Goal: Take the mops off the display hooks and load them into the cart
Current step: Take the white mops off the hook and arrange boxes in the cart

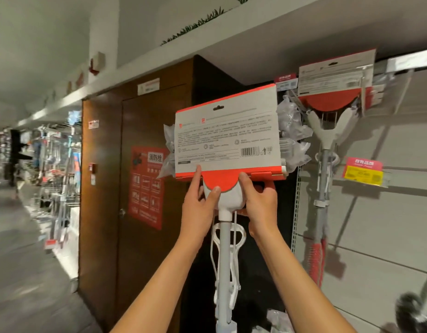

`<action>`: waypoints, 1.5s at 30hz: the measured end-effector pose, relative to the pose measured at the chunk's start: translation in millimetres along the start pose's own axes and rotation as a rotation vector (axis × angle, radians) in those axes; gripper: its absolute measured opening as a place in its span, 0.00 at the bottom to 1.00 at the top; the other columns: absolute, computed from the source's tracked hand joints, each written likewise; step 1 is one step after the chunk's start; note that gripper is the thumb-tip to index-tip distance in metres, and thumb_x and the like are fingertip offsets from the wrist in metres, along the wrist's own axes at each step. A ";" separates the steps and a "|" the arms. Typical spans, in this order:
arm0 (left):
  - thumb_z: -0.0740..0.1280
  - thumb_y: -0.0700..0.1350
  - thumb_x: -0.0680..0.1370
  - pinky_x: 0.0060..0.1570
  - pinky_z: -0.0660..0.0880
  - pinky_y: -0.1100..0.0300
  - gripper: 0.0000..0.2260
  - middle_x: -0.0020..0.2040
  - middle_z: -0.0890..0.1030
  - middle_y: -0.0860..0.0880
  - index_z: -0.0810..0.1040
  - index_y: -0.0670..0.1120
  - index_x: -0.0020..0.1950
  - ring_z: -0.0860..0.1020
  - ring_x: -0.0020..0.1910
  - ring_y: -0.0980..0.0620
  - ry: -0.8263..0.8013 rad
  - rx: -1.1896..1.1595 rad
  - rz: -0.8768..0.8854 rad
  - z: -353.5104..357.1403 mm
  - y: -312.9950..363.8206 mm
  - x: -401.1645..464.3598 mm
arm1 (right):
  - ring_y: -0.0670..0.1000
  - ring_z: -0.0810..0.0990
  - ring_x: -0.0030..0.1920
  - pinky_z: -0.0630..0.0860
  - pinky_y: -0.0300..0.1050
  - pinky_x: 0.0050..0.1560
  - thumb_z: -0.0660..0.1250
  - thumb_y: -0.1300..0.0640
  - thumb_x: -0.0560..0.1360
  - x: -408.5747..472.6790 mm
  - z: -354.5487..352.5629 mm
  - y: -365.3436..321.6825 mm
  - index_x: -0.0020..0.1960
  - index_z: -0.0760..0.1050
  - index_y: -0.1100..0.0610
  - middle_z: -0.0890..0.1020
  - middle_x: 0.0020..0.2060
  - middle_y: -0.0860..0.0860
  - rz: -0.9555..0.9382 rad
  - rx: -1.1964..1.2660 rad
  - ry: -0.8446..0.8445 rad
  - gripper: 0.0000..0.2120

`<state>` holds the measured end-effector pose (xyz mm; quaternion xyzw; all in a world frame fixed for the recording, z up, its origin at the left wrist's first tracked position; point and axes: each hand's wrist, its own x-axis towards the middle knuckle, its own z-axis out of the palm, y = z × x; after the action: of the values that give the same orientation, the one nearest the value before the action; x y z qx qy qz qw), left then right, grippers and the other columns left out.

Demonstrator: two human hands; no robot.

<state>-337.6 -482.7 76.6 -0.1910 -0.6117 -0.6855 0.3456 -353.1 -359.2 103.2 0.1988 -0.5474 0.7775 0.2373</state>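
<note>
Both hands hold one mop (225,195) up in front of the person, head uppermost; its long axis runs nearly vertical, the pale grey pole (224,272) dropping straight down between the forearms and out of the bottom of the view, with a white wringer frame alongside it. The head is wrapped in a white and red cardboard sleeve (228,138), printed back facing the camera, its long edge lying across the view and rising slightly to the right; plastic-wrapped sponge shows at both ends. The left hand (200,203) grips the white yoke under the sleeve from the left, forefinger stretched up along the sleeve's lower left edge, thumb pressed on the red flap; the right hand (260,200) curls round the yoke from the right, thumb on the red flap, fingers behind and hidden. A second mop (326,131) hangs on the display wall (387,224) just to the right, head up, pole down, its sleeve near the held mop's right end. To the left stands a brown wooden door (107,188) with a red fire-hydrant notice (146,188); the held sleeve's left end overlaps it in view; further left an aisle (13,224) opens away; a white shelf (159,56) runs overhead above the sleeve.
</note>
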 end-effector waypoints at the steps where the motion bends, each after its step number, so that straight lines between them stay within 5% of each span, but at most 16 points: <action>1: 0.66 0.46 0.82 0.62 0.75 0.66 0.28 0.74 0.71 0.54 0.59 0.61 0.79 0.74 0.66 0.66 0.008 0.076 0.019 -0.4 -0.8 -4.4 | 0.49 0.86 0.49 0.83 0.59 0.52 0.75 0.49 0.74 -0.5 2.5 2.1 0.63 0.75 0.51 0.87 0.49 0.49 -0.021 -0.028 0.024 0.20; 8: 0.58 0.56 0.84 0.65 0.56 0.76 0.26 0.82 0.47 0.61 0.53 0.66 0.80 0.51 0.79 0.64 -0.104 0.175 0.062 -8.1 -18.9 -26.1 | 0.44 0.85 0.50 0.82 0.50 0.55 0.75 0.51 0.74 -14.5 24.9 6.5 0.63 0.75 0.51 0.87 0.49 0.47 -0.159 -0.176 0.053 0.20; 11: 0.57 0.65 0.79 0.63 0.58 0.77 0.31 0.81 0.49 0.61 0.51 0.65 0.80 0.52 0.78 0.65 -0.140 0.090 0.041 -18.7 -22.1 -16.2 | 0.43 0.85 0.49 0.82 0.51 0.55 0.74 0.49 0.75 -19.0 34.9 6.7 0.63 0.76 0.50 0.86 0.49 0.46 -0.139 -0.255 0.011 0.19; 17: 0.57 0.73 0.75 0.73 0.59 0.51 0.35 0.81 0.57 0.60 0.49 0.68 0.79 0.58 0.78 0.58 -0.205 -0.039 -0.091 -33.9 -30.9 6.1 | 0.45 0.83 0.57 0.82 0.56 0.56 0.57 0.43 0.83 -18.2 52.3 0.5 0.67 0.73 0.41 0.84 0.57 0.43 -0.013 -0.341 -0.216 0.15; 19: 0.59 0.70 0.76 0.73 0.63 0.50 0.33 0.78 0.65 0.56 0.54 0.65 0.80 0.65 0.75 0.55 -0.197 -0.055 -0.133 -37.3 -33.8 16.0 | 0.42 0.82 0.57 0.82 0.51 0.56 0.50 0.42 0.85 -17.5 57.6 -3.1 0.68 0.73 0.40 0.83 0.56 0.42 -0.009 -0.399 -0.266 0.17; 22: 0.60 0.62 0.81 0.64 0.75 0.50 0.24 0.66 0.79 0.50 0.66 0.58 0.76 0.78 0.63 0.51 -0.155 -0.029 -0.170 -42.0 -41.5 29.0 | 0.33 0.81 0.45 0.82 0.37 0.48 0.48 0.46 0.86 -16.1 65.8 -10.1 0.55 0.76 0.41 0.84 0.40 0.36 -0.016 -0.449 -0.294 0.17; 24: 0.59 0.58 0.83 0.56 0.80 0.49 0.16 0.57 0.83 0.46 0.72 0.58 0.70 0.82 0.54 0.47 -0.135 -0.073 -0.240 -41.2 -46.6 33.0 | 0.33 0.81 0.40 0.78 0.30 0.41 0.50 0.46 0.85 -10.6 68.1 -9.6 0.53 0.78 0.48 0.84 0.39 0.44 -0.038 -0.484 -0.298 0.18; 26: 0.58 0.58 0.83 0.53 0.81 0.47 0.13 0.54 0.84 0.45 0.73 0.60 0.67 0.83 0.50 0.45 -0.117 -0.163 -0.274 -40.0 -49.1 36.2 | 0.39 0.82 0.44 0.80 0.35 0.47 0.56 0.40 0.82 -5.1 70.0 -2.4 0.54 0.82 0.58 0.84 0.46 0.56 -0.041 -0.538 -0.228 0.24; 28: 0.57 0.61 0.82 0.52 0.81 0.45 0.19 0.53 0.84 0.45 0.72 0.56 0.71 0.83 0.48 0.44 -0.126 -0.232 -0.275 -38.4 -49.5 42.6 | 0.44 0.78 0.59 0.77 0.50 0.63 0.58 0.35 0.79 2.8 62.9 16.0 0.56 0.81 0.50 0.80 0.56 0.55 -0.055 -0.594 -0.116 0.22; 30: 0.58 0.66 0.78 0.50 0.82 0.45 0.27 0.53 0.85 0.44 0.71 0.54 0.72 0.83 0.46 0.45 -0.145 -0.304 -0.293 -36.8 -50.0 50.0 | 0.46 0.67 0.70 0.65 0.48 0.71 0.59 0.37 0.80 1.3 53.2 25.4 0.71 0.70 0.38 0.69 0.66 0.44 -0.047 -0.607 -0.034 0.20; 33: 0.59 0.68 0.74 0.42 0.82 0.50 0.32 0.54 0.84 0.40 0.70 0.51 0.72 0.84 0.42 0.45 -0.169 -0.441 -0.370 -33.2 -54.1 59.2 | 0.51 0.63 0.75 0.65 0.54 0.72 0.61 0.37 0.80 4.9 36.9 34.2 0.80 0.54 0.45 0.63 0.76 0.47 0.172 -0.458 0.063 0.33; 35: 0.58 0.68 0.75 0.45 0.83 0.48 0.32 0.54 0.84 0.37 0.72 0.47 0.71 0.84 0.44 0.43 -0.202 -0.496 -0.433 -30.2 -57.1 59.2 | 0.54 0.71 0.69 0.72 0.55 0.66 0.61 0.34 0.78 11.8 30.7 38.0 0.79 0.59 0.48 0.68 0.74 0.50 0.330 -0.354 0.066 0.35; 37: 0.54 0.64 0.80 0.46 0.83 0.47 0.25 0.50 0.86 0.39 0.74 0.47 0.65 0.85 0.44 0.43 -0.233 -0.525 -0.478 -25.9 -57.1 56.2 | 0.52 0.80 0.49 0.78 0.49 0.49 0.63 0.33 0.77 17.9 31.3 35.5 0.71 0.70 0.51 0.80 0.59 0.52 0.366 -0.229 0.041 0.30; 39: 0.51 0.60 0.84 0.41 0.84 0.53 0.22 0.48 0.87 0.45 0.75 0.48 0.63 0.86 0.45 0.48 -0.289 -0.511 -0.488 -19.3 -57.6 53.7 | 0.49 0.76 0.32 0.72 0.43 0.33 0.63 0.38 0.80 22.2 31.1 31.8 0.63 0.76 0.56 0.82 0.41 0.52 0.327 -0.208 0.038 0.23; 42: 0.49 0.59 0.84 0.40 0.81 0.60 0.22 0.50 0.87 0.49 0.76 0.49 0.64 0.85 0.49 0.52 -0.356 -0.408 -0.428 -11.0 -58.3 53.8 | 0.53 0.78 0.34 0.70 0.45 0.30 0.62 0.43 0.82 24.1 26.2 24.0 0.54 0.79 0.56 0.82 0.41 0.54 0.241 -0.256 0.091 0.16; 45: 0.47 0.58 0.85 0.56 0.79 0.59 0.22 0.56 0.85 0.53 0.75 0.53 0.66 0.82 0.58 0.55 -0.437 -0.230 -0.299 -0.8 -57.3 59.8 | 0.53 0.84 0.44 0.78 0.46 0.39 0.63 0.50 0.83 24.3 14.6 19.0 0.55 0.80 0.57 0.86 0.47 0.52 0.185 -0.162 0.163 0.12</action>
<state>-419.2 -497.1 76.9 -0.2797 -0.6115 -0.7362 0.0767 -383.2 -374.9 107.4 0.0642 -0.6033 0.7628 0.2236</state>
